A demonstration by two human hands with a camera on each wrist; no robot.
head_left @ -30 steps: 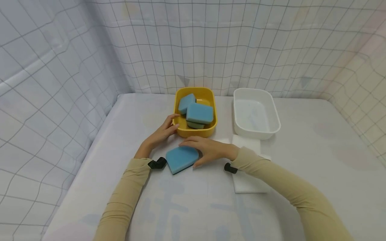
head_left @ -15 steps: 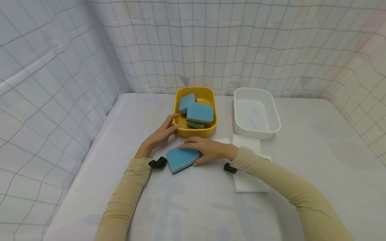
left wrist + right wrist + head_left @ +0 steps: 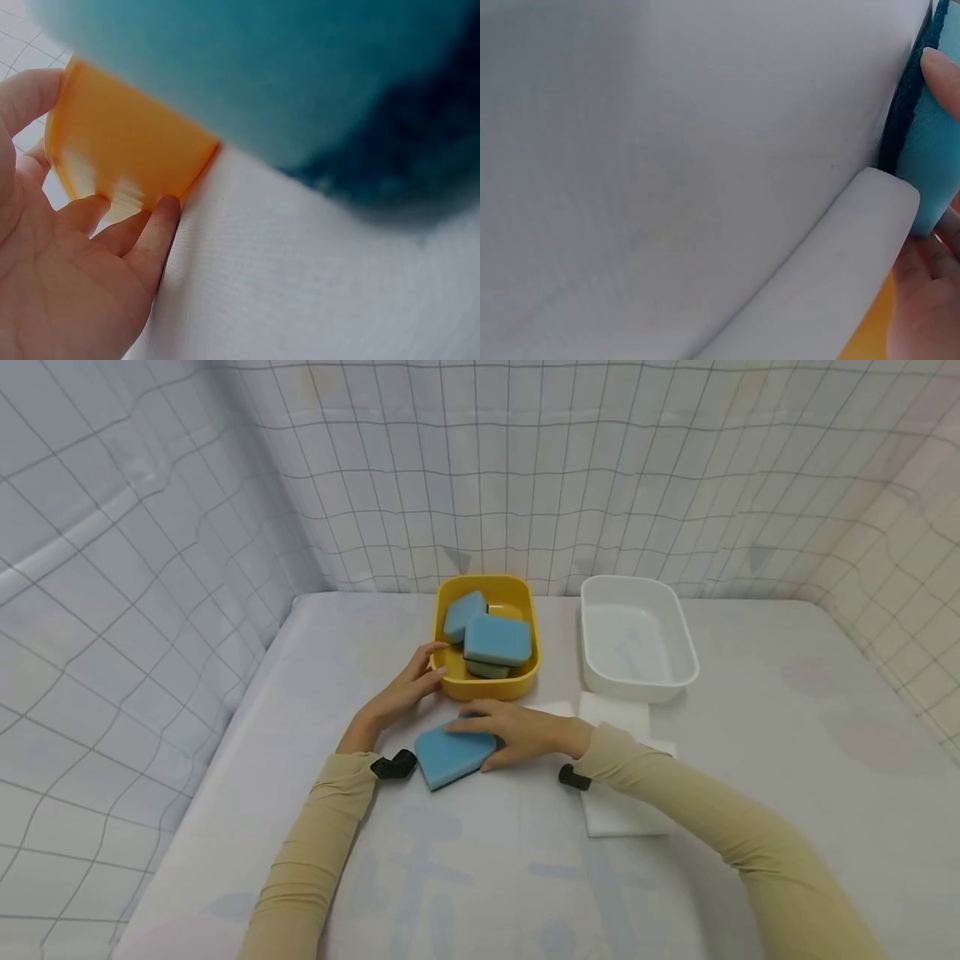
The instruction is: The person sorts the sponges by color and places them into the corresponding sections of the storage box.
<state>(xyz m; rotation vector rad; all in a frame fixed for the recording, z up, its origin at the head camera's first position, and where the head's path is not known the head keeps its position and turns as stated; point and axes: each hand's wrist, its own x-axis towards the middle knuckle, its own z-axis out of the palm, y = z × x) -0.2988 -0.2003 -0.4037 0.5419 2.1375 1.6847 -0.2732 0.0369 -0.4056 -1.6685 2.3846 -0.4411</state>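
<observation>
My right hand (image 3: 525, 731) holds a blue sponge (image 3: 453, 756) with a dark scouring side, thumb at its near edge and fingers at its far edge. The sponge lies on the white table, dark side down, in front of a yellow tub (image 3: 487, 691). In the right wrist view the thumb touches the sponge (image 3: 937, 142) where foam meets scourer. My left hand (image 3: 405, 693) grips the tub's left front corner, one finger over the rim; the left wrist view shows fingertips against the tub's wall (image 3: 142, 135). Blue sponges (image 3: 497, 641) lie inside the tub, partly stacked.
A white tub (image 3: 637, 643) stands to the right of the yellow one. White folded pieces (image 3: 626, 810) lie in front of it, partly under my right forearm. Grid-patterned sheets (image 3: 525, 485) hang behind and beside the table (image 3: 517, 893).
The fingers of my right hand shift slightly on the sponge's far edge. The sponge and the left hand on the tub stay almost still.
</observation>
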